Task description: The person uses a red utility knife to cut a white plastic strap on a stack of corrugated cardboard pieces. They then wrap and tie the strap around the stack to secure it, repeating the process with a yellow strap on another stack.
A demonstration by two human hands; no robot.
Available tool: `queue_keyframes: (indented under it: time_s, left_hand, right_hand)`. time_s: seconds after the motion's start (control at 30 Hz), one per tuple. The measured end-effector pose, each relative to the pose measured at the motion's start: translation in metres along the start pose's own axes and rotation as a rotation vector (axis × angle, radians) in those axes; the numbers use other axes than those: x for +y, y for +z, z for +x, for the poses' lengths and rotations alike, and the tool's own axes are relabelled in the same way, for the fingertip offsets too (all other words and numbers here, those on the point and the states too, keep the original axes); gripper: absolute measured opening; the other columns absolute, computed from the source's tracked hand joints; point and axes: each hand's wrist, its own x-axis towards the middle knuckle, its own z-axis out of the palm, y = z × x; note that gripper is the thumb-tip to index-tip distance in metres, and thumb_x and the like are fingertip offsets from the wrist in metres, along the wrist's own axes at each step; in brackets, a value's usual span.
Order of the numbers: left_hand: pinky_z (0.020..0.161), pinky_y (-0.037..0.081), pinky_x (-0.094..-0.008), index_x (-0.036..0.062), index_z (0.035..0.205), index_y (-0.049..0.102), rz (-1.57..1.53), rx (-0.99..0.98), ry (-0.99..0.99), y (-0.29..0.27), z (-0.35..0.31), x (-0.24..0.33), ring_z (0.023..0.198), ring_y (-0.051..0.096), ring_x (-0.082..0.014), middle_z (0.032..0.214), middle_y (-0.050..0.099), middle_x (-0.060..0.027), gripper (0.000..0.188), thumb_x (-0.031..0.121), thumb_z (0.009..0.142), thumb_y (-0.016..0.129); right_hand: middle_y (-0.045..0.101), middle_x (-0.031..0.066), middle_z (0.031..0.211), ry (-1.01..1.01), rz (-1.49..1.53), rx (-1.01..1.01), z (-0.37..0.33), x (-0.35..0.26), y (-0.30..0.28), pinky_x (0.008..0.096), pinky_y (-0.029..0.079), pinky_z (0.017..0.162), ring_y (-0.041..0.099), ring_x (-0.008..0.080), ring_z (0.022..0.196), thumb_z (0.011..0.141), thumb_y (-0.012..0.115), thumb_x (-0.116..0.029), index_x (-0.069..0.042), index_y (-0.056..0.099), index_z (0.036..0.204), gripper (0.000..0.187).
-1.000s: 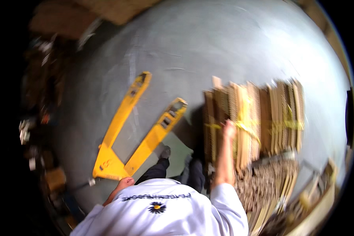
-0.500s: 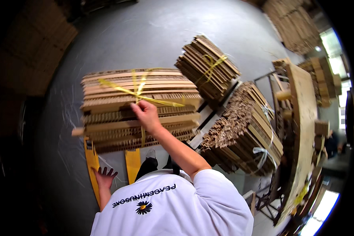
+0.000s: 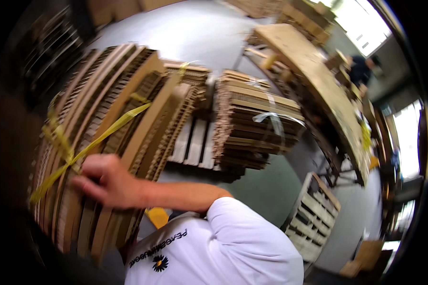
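My right hand is closed on a yellow strap close to its knot. That strap crosses the top of a big bundle of cardboard strips, some with corrugated or honeycomb edges, which slants across the left side of the picture. My right forearm reaches over the bundle's near end. The bundle hides my left hand, and only a little of that arm may show beside my shirt. A yellow bar, like a pallet jack fork, shows below the bundle.
A smaller yellow-tied bundle and a cardboard stack with white ties stand by a slatted pallet. A long wooden table runs along the right. Another pallet leans nearby. A person is beyond the table.
The view has swung right. The bundle now appears turned and farther left, with my right hand still at the strap. My left hand, earlier spread beside the yellow fork, has gone out of sight.
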Motion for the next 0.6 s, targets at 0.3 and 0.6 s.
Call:
queue_keyframes:
  time_s: [0.3,0.6]
  left_hand:
    - [0.102,0.035,-0.0579,0.0158,0.139,0.043,0.429,-0.358,-0.223,0.149,0.031,-0.120,0.125,0.044,-0.0343,0.138,0.048,-0.0113,0.067,0.059,0.090,0.052]
    - [0.098,0.041,-0.0547,0.0138,0.133,0.052,0.821,-0.903,-0.530,0.282,-0.069,-0.360,0.116,0.054,-0.0316,0.129,0.058,-0.0108,0.056,0.053,0.093,0.053]
  right_hand:
    - [0.041,0.0112,0.059,-0.283,-0.322,0.273,-0.079,-0.178,-0.175,0.0392,0.031,0.046,0.043,0.0303,0.049,0.082,0.069,-0.006,-0.003,0.047,0.065,0.028]
    - [0.040,0.0055,0.053,-0.564,-1.049,0.665,-0.217,-0.337,-0.404,0.0323,0.029,0.042,0.037,0.0198,0.043,0.081,0.071,-0.002,-0.005,0.044,0.058,0.035]
